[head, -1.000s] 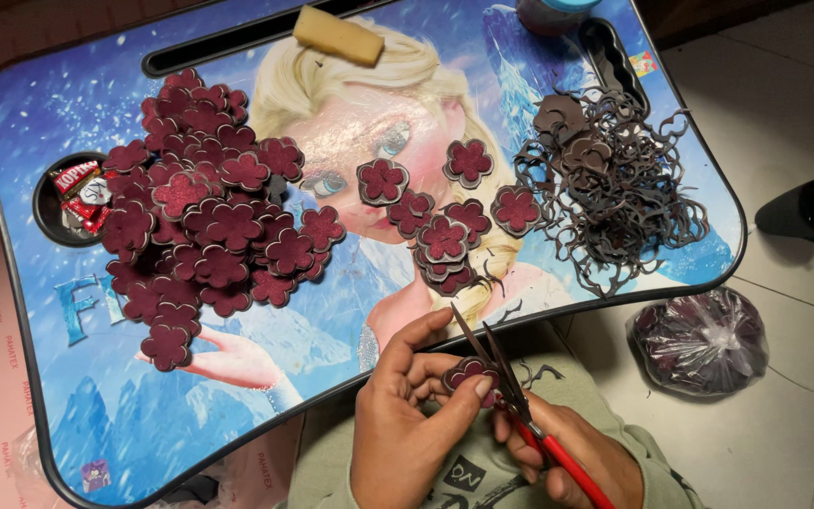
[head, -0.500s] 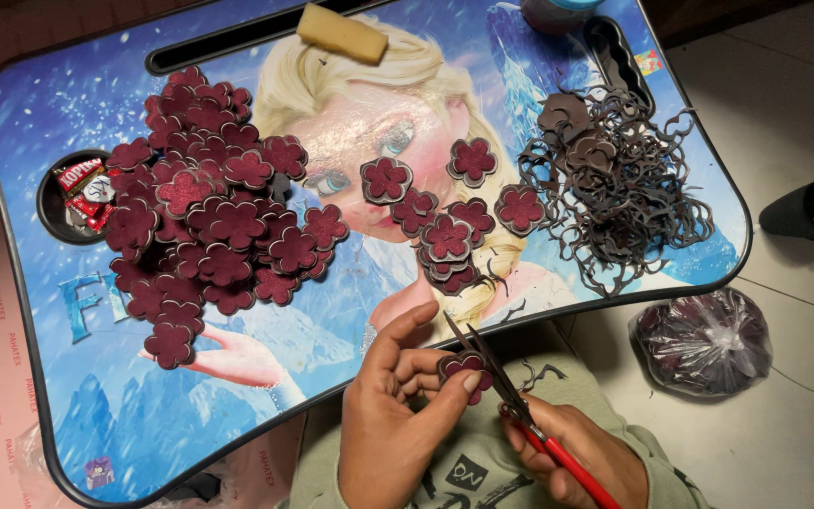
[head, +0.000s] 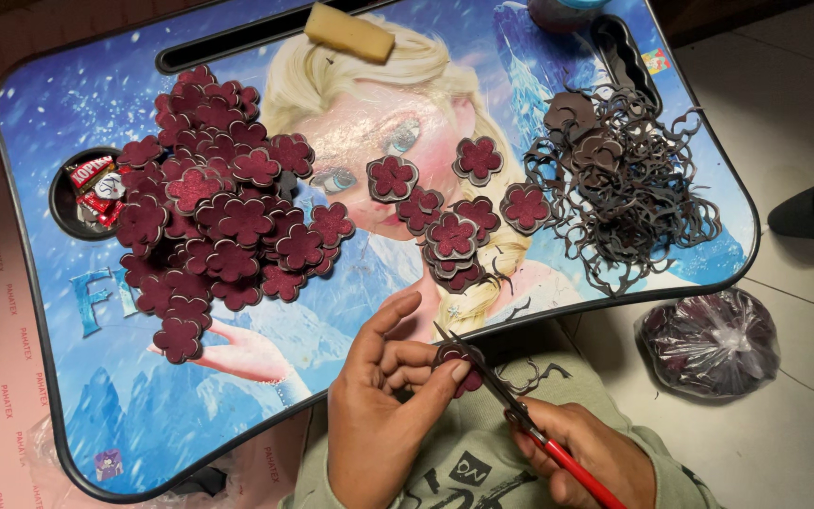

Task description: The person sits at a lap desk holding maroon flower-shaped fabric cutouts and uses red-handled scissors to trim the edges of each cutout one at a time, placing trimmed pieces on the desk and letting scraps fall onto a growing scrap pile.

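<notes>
Left hand (head: 383, 401): grip clamped on one maroon flower cutout (head: 459, 366), held just below the worktop (head: 68, 377) front edge. Right hand (head: 581, 457): grip closed around one pair of red-handled scissors (head: 511, 405), blades at the cutout. On the printed plastic worktop: one large heap of fuzzy, five-petalled flowers (head: 219, 221), too many to count; about eight trimmed flowers (head: 449, 212) at centre; one tangle of thin offcut strips (head: 628, 188); one tan sponge block (head: 349, 33). One knotted plastic bag (head: 708, 341) lies on the floor.
</notes>
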